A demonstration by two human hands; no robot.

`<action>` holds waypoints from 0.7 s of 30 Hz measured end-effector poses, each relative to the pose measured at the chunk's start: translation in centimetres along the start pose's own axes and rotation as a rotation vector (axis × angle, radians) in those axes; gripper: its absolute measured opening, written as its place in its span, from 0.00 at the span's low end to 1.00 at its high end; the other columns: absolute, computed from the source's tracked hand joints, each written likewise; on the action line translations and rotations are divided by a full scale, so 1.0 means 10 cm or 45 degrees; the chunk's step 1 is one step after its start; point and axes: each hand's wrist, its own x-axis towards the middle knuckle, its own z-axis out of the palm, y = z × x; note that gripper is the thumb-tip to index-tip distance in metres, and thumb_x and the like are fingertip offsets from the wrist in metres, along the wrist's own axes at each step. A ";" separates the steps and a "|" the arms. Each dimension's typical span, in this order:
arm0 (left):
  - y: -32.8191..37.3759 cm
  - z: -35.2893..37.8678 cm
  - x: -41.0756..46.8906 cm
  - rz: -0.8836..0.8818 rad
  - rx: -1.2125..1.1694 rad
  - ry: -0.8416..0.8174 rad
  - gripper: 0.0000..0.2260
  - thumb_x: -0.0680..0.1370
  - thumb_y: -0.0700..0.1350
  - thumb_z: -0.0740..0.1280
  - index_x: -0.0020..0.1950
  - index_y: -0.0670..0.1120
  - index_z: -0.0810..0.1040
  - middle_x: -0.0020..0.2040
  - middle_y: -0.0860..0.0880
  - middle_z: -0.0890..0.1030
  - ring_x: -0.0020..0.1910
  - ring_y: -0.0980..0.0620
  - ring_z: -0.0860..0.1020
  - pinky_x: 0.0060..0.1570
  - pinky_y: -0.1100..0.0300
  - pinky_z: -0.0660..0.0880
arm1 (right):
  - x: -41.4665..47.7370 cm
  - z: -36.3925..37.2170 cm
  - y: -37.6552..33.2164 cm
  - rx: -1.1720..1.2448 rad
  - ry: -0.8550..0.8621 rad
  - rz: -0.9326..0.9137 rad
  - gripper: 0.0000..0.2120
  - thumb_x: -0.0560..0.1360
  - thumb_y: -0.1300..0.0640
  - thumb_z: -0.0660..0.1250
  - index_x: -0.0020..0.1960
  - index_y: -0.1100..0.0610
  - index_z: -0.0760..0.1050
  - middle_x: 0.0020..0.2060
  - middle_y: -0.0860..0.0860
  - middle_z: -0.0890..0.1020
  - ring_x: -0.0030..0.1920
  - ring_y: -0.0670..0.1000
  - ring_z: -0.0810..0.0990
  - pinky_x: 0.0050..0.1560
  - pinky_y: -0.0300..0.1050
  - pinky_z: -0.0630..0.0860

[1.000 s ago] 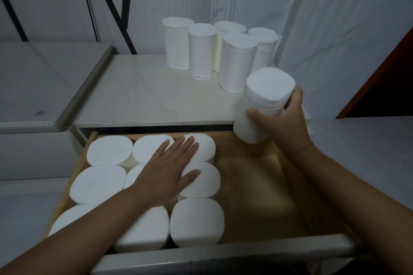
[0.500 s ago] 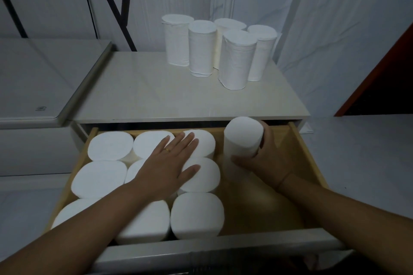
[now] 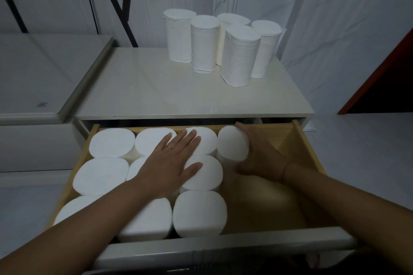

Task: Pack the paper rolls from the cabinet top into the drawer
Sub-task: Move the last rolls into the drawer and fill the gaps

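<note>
The drawer (image 3: pixel 307 156) stands pulled out below the surface (image 3: pixel 145 87). The step in hand, as I judge it, is seating one more roll at the back, to start a fourth column. The packed rolls (image 3: pixel 200 213) stand on end under and to the left of the left fingers. The held roll (image 3: pixel 232 143) stands upright inside the drawer against the back-row roll on its left. The right hand (image 3: pixel 261 158) wraps its far and right side, fingers (image 3: pixel 241 125) curled in a grip. The left hand (image 3: pixel 169 163) lies flat on the packed tops, fingers (image 3: pixel 190 138) straight and spread.

To do it well, let the flat hand brace the block against leaning. Press the held roll snug to its neighbour and the back wall, and release only once its top sits level. The paper looks soft, so a light squeeze should do.

Counted:
- Nine packed rolls, three rows of three, some partly hidden under the left hand and forearm.
- Five loose rolls (image 3: pixel 239 56) on the surface, well beyond all fingertips.
- One roll in the right fingers.
- One ring (image 3: pixel 170 147).
</note>
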 end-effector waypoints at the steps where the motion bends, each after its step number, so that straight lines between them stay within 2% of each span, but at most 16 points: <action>1: 0.00 0.00 0.00 0.004 -0.001 0.002 0.32 0.76 0.66 0.36 0.77 0.54 0.44 0.77 0.56 0.42 0.75 0.58 0.37 0.72 0.59 0.34 | 0.05 -0.08 -0.01 -0.116 -0.061 -0.071 0.51 0.58 0.49 0.80 0.73 0.50 0.54 0.69 0.55 0.64 0.68 0.55 0.64 0.68 0.54 0.66; 5: 0.00 -0.01 0.00 0.007 -0.003 0.004 0.32 0.76 0.66 0.37 0.77 0.53 0.44 0.77 0.56 0.42 0.75 0.58 0.37 0.71 0.60 0.33 | 0.27 -0.31 -0.14 -0.417 -0.356 -0.174 0.49 0.60 0.45 0.78 0.73 0.46 0.54 0.71 0.49 0.60 0.68 0.53 0.63 0.66 0.51 0.68; 10: 0.01 -0.03 -0.01 0.006 -0.020 0.005 0.32 0.76 0.65 0.37 0.77 0.53 0.46 0.77 0.55 0.44 0.76 0.57 0.39 0.72 0.58 0.35 | 0.41 -0.34 -0.23 -0.424 -0.498 -0.203 0.43 0.61 0.46 0.78 0.70 0.46 0.61 0.69 0.47 0.65 0.65 0.49 0.63 0.64 0.43 0.62; 13: 0.02 -0.03 -0.01 0.008 -0.022 0.012 0.32 0.77 0.65 0.38 0.77 0.53 0.46 0.77 0.56 0.43 0.75 0.57 0.39 0.72 0.59 0.34 | 0.39 -0.31 -0.21 -0.474 -0.457 -0.139 0.43 0.60 0.41 0.77 0.69 0.45 0.62 0.67 0.47 0.66 0.63 0.51 0.65 0.60 0.44 0.64; 16: 0.01 -0.02 0.00 0.008 -0.018 0.009 0.31 0.77 0.65 0.38 0.77 0.53 0.45 0.76 0.56 0.42 0.75 0.58 0.37 0.70 0.61 0.31 | 0.30 -0.29 -0.20 -0.534 -0.335 0.006 0.44 0.59 0.33 0.73 0.70 0.45 0.60 0.66 0.47 0.66 0.63 0.54 0.65 0.59 0.50 0.71; 21: 0.01 -0.02 0.00 0.007 -0.032 0.011 0.32 0.76 0.66 0.37 0.77 0.53 0.45 0.76 0.56 0.43 0.75 0.58 0.37 0.71 0.60 0.33 | 0.14 -0.12 -0.21 -0.542 -0.114 0.297 0.47 0.60 0.26 0.66 0.71 0.47 0.57 0.65 0.55 0.66 0.59 0.57 0.73 0.54 0.52 0.75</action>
